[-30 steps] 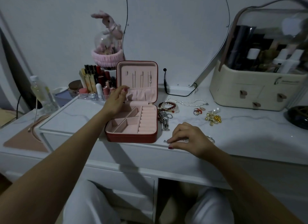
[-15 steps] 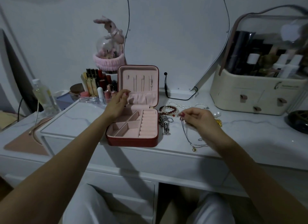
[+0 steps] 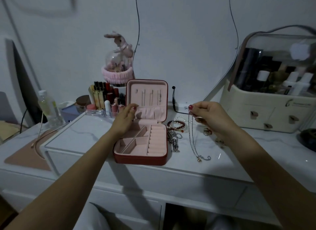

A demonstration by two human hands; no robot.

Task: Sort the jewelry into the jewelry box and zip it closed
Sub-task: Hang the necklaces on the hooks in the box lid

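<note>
right hand (image 3: 207, 117) pinching necklace (image 3: 192, 137), pendant maybe grounded

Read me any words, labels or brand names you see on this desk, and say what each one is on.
No text here can be read.
Cream organizer: a logo with a line of print on its front, too blurred to read.
Bottles inside it: labels too small and dark.
Clear bottle at left: label unreadable.
Jewelry box: no text visible.

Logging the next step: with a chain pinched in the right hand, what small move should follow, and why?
Probably carry the necklace left to the lid hooks: the right hand pinches its top, its pendant end trails on the desk, and the left hand steadies the open jewelry box.
</note>
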